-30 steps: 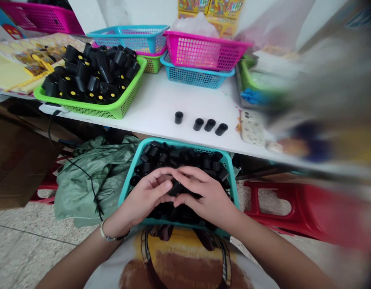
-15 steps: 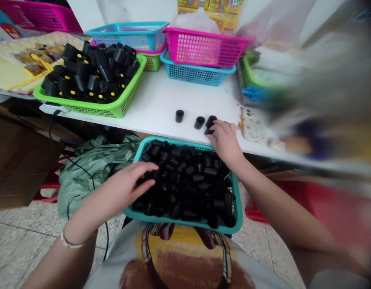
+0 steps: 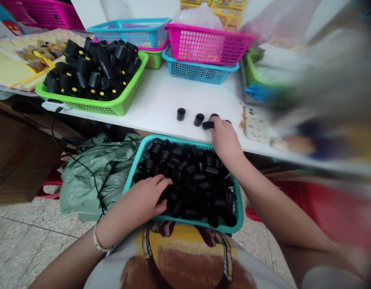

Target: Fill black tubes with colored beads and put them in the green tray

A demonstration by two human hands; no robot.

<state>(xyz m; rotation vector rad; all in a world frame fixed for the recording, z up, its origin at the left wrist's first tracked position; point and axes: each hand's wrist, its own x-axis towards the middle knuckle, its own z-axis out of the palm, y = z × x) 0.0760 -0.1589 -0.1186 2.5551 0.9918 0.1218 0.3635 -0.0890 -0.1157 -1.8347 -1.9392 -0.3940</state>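
A teal basket (image 3: pixel 238 208) on my lap is full of short black plastic cylinders (image 3: pixel 200 176). My left hand (image 3: pixel 149 196) reaches into its left side, thumb and fingers apart over the pieces; whether it touches one is hidden. Over the table's front edge, my right hand (image 3: pixel 224 134) pinches a black cylinder (image 3: pixel 207 125) that lies tipped sideways. Just left of it stand two upright black cylinders with hollow tops, a near one (image 3: pixel 199 119) and a farther one (image 3: pixel 181 114). More black pieces show partly behind my right fingers.
A green basket (image 3: pixel 133 94) heaped with larger black parts, some with yellow dots, stands at the table's left. Behind are a pink basket (image 3: pixel 209 44) and a blue basket (image 3: pixel 197 72). A patterned phone (image 3: pixel 256 124) lies right of my hand. A green bag (image 3: pixel 86 176) sits below.
My left hand has moved right and lower within the teal basket. My right hand has closed on a black cylinder, which now lies sideways in its fingers.
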